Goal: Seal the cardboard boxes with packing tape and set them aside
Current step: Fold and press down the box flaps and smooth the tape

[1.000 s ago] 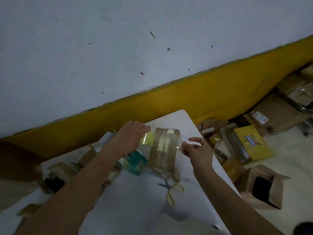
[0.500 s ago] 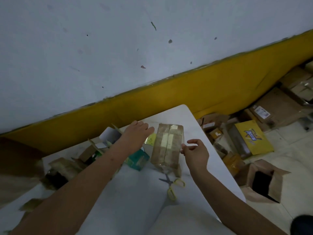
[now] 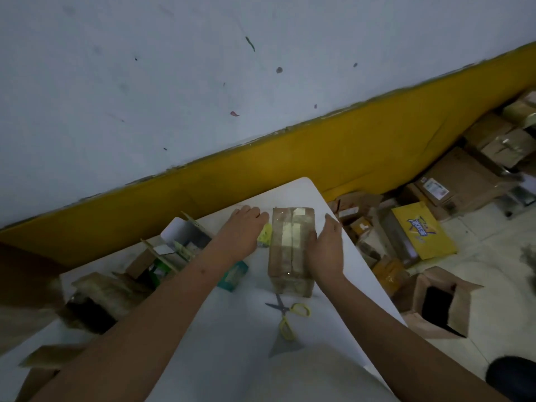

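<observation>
A small brown cardboard box [image 3: 291,250] stands near the far right corner of a smooth white table [image 3: 232,329]. It is a tall rectangular block, wrapped in glossy clear tape that crinkles at the near end, with pale paper strips running along its top.

The right hand [image 3: 327,249] lies flat against the box's right side, fingers straight and together, thumb resting on the top edge. It presses rather than grips. The left hand [image 3: 246,227] rests palm down on the table just left of the box, fingers stretched out and relaxed. A small yellow-green object [image 3: 265,235] peeks out between this hand and the box. It is too blurred to identify, and I cannot tell whether the hand touches it.

Just in front of the box lie scissors [image 3: 285,314] with dull metal blades and yellow loop handles, partly open. Under the left forearm sits a small teal carton [image 3: 233,275]. Behind it, the left part of the table is crowded with torn, open cardboard pieces [image 3: 101,294], their flaps standing up.

Beyond the table is a white wall, marked with a few spots above a yellow band. The floor to the right is heaped with brown cartons, among them a bright yellow printed box [image 3: 420,230] and an open brown box [image 3: 441,303] with a dark inside.

Counted: one taped box, one pair of scissors, one teal carton, two hands.
</observation>
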A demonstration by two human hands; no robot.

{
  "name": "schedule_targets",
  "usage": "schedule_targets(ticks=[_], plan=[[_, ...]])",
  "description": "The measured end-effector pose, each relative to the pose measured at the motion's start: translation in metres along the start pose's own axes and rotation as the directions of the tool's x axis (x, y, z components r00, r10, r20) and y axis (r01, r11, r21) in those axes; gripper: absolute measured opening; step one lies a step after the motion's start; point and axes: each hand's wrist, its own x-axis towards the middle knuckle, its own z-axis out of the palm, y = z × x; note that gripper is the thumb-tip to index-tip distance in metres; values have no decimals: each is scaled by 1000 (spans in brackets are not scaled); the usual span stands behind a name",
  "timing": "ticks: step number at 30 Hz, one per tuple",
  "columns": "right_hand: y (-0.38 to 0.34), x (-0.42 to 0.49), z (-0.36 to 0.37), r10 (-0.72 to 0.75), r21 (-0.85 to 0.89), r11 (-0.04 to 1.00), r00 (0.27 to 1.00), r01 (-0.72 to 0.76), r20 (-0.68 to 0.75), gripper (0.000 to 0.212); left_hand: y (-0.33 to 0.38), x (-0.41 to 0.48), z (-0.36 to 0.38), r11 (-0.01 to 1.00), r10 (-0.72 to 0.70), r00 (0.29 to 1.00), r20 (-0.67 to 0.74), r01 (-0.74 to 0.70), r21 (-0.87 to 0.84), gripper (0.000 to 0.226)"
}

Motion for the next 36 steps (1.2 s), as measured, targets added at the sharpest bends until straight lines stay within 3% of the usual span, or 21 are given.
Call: schedule_targets(ticks=[7,11,13,15,18,23,28,31,36], plan=[[0,15,21,-156,-304,940,988,153,16,64,30,6,0,997,-9,997,-70,4,-75,48],[11,18,20,-192,-338,923,981,186,14,65,36,-5,0,942,-64,986,-153,9,-336,56],[17,21,16,-212,-351,914,977,203,13,66,35,-10,6,881,-113,974,-196,6,-474,46],[27,25,10,-212,-360,910,977,205,21,65,33,-14,17,830,-165,974,-155,52,-556,37],[35,33,-4,-186,-344,920,982,189,43,64,38,-14,32,873,-112,992,-65,67,-483,45],[58,46,-32,-122,-223,963,982,153,147,67,63,9,36,948,-12,990,-139,-34,-318,46],[75,70,-64,119,-178,982,937,-62,329,113,101,29,40,966,-38,985,-166,-6,-258,50],[82,70,-74,171,-142,983,876,-119,450,138,111,39,42,969,-31,984,-176,-13,-247,56],[87,71,-76,153,-103,988,871,-119,466,126,107,40,40,930,1,992,-127,-48,-363,49]])
